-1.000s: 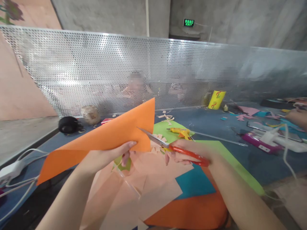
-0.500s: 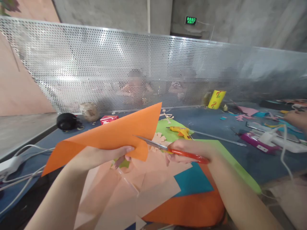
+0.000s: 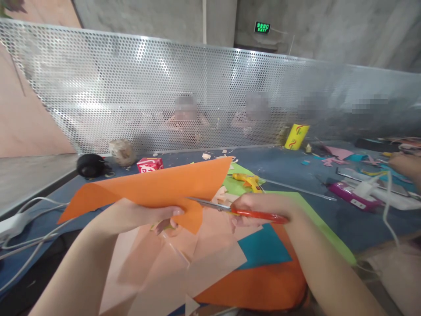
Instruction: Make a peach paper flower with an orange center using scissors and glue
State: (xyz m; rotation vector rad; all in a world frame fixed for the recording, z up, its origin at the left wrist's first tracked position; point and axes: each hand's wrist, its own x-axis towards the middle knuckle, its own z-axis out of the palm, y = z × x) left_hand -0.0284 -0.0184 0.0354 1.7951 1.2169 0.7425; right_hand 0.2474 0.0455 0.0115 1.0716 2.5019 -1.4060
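Orange paper (image 3: pixel 154 186) up off the bench (image 3: pixel 296 171), held between the two hands and drooping away past the left one. Left hand (image 3: pixel 138 215) closed on the sheet's near edge, thumb on top, other fingers tucked beneath. Scissors (image 3: pixel 237 210) with red handles in the right hand (image 3: pixel 263 206), fingers curled through the loops; blades nearly together, biting into the sheet's edge just beside the left thumb.

Directly below both hands: overlapping pale peach sheets (image 3: pixel 184 263), with a blue sheet (image 3: pixel 263 248) and another orange sheet (image 3: pixel 263 285) under the right wrist. Beyond the right hand: a green sheet (image 3: pixel 312 215) and, on it, a yellow glue gun (image 3: pixel 246 181). Farther out past the left hand: a small red box (image 3: pixel 150 164), a black round thing (image 3: pixel 89 165). White cables (image 3: pixel 29 239) out to the left of the left forearm. Well off to the right: another person's hand (image 3: pixel 406 164) among paper scraps. Along the bench's far edge: a perforated metal screen (image 3: pixel 197 87).
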